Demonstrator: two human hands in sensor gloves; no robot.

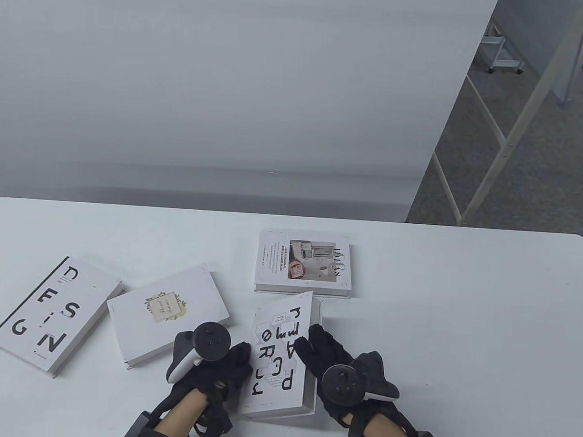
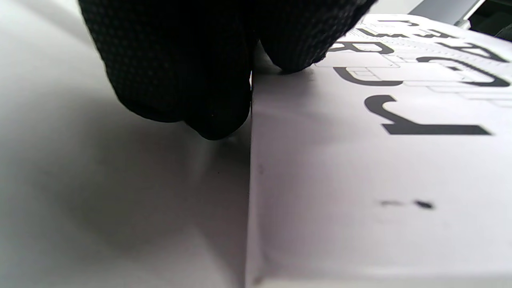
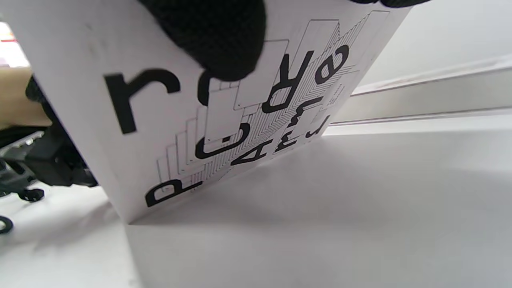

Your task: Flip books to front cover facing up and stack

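Table view: four books on the white table [image 1: 462, 293]; the lettered book [image 1: 280, 358] lies nearest me, between my hands, its big black letters facing up and its cover lifted off the pages along the right side. My left hand [image 1: 217, 365] rests at the book's left edge – in the left wrist view its fingertips [image 2: 216, 116] sit closed together against that edge, one pressing on the cover. My right hand [image 1: 333, 360] holds the raised cover; the right wrist view shows one fingertip [image 3: 224, 44] on the printed face, and I cannot tell whether a thumb pinches from behind.

Handling, as I judge it: a paperback, moderately heavy, the block firm but the cover thin and liable to bend or crease if lifted alone; the matte surface should not slip; better taken by both long edges, whole block together.

Others: DESIGN book [image 1: 50, 314] far left; pale book [image 1: 169, 314] beside it; IDEAS book [image 1: 303, 262] just beyond.
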